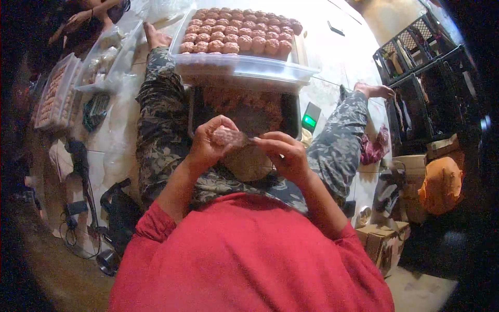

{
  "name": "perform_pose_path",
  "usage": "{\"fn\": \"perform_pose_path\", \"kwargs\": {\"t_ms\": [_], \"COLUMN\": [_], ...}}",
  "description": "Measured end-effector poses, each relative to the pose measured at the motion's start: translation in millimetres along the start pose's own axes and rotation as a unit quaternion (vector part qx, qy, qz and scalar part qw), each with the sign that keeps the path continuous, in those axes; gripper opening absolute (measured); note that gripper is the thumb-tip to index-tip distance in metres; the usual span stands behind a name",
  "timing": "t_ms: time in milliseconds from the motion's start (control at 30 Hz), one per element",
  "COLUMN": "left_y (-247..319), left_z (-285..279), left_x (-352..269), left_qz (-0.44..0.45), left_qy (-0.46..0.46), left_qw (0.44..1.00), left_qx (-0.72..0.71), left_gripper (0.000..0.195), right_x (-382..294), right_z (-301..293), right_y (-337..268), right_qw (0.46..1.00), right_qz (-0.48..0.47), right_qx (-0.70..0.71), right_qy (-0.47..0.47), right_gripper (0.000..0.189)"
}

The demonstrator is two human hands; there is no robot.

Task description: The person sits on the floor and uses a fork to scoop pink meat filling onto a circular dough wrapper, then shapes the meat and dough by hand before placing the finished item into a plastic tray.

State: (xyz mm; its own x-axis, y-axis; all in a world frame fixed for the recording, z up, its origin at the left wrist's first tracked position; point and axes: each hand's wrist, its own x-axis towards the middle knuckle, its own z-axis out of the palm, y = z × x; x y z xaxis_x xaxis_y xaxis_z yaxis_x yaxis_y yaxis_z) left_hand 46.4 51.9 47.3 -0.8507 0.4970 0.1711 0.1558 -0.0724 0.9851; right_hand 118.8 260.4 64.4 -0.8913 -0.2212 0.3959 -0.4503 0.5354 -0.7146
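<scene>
My left hand curls around a pinkish-brown lump, which looks wrapped in thin clear film. Close beside it, the fingertips of my right hand pinch a thin, blurred end that seems to run from the lump. Both hands are over the near side of a dark tub between my legs. Inside lies a reddish-brown crumbly mass. Beyond it stands a clear plastic bin with rows of round reddish-brown lumps. A brown rounded thing shows below my hands, partly covered.
A small device with a lit green display rests right of the tub. At left are a clear bin of bagged things and another bin of lumps. Another person's arm shows upper left. Black crates and a cardboard box stand right.
</scene>
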Motion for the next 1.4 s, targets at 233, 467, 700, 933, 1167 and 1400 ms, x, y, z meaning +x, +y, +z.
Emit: {"fn": "perform_pose_path", "kwargs": {"t_ms": [233, 467, 700, 933, 1167, 1400], "left_y": [3.3, -21.7, -30.0, -19.8, -48.3, -48.5], "left_z": [0.3, -13.0, -20.1, -28.4, -56.5, -55.6], "left_x": [4.1, 10.0, 13.0, 4.6, 17.4, 30.3], "left_qz": [0.002, -0.061, -0.082, -0.120, -0.045, -0.063], "left_qy": [0.034, -0.005, -0.107, -0.097, 0.085, 0.170], "left_qw": [0.999, 0.996, 0.985, 0.981, 0.991, 0.982], "left_qx": [-0.024, -0.060, -0.108, -0.118, -0.092, -0.048], "left_gripper": [0.026, 0.077, 0.128, 0.113, 0.023, 0.019], "right_x": [-2.1, 20.0, 57.9, 64.4, 114.1, 193.2], "right_z": [-3.1, -31.4, 41.5, 44.8, -70.4, -94.8], "right_y": [18.4, 31.7, -9.1, -1.5, 5.5, 66.8], "right_qw": [0.999, 0.976, 0.985, 0.986, 0.934, 0.984], "right_qz": [0.020, 0.067, 0.113, 0.109, 0.155, 0.132], "right_qx": [0.032, -0.202, -0.072, 0.083, 0.294, -0.054], "right_qy": [0.023, -0.047, -0.106, -0.091, -0.134, -0.107], "right_gripper": [0.023, 0.036, 0.084, 0.073, 0.040, 0.027]}}
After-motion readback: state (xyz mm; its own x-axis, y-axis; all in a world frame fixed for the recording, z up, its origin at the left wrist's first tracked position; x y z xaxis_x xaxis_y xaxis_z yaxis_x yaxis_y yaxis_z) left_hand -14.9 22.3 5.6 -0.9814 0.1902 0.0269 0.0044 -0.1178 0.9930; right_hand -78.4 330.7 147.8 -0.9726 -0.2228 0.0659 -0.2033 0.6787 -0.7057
